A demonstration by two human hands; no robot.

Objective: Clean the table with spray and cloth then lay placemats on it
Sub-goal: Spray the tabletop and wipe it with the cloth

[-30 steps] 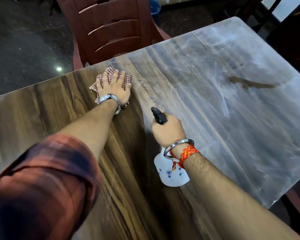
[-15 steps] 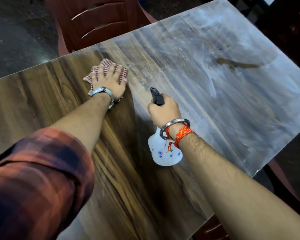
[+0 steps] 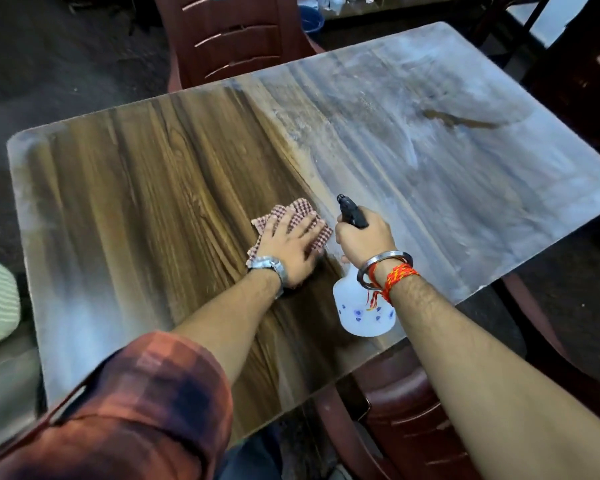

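Fingers (image 3: 284,225) of my left hand (image 3: 288,252) lie spread flat on the checked cloth (image 3: 300,207) on the tabletop (image 3: 153,185). My right hand (image 3: 364,240) grips the spray bottle (image 3: 361,318) just beside it, its blue print unreadable and its trigger hidden.

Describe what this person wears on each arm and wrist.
On the left arm: a rolled-up sleeve checked in orange-red and dark, and a silver metal watch at the wrist. On the right arm: no sleeve in view, a plain silver bangle, and a red-and-orange braided thread with loose ends.
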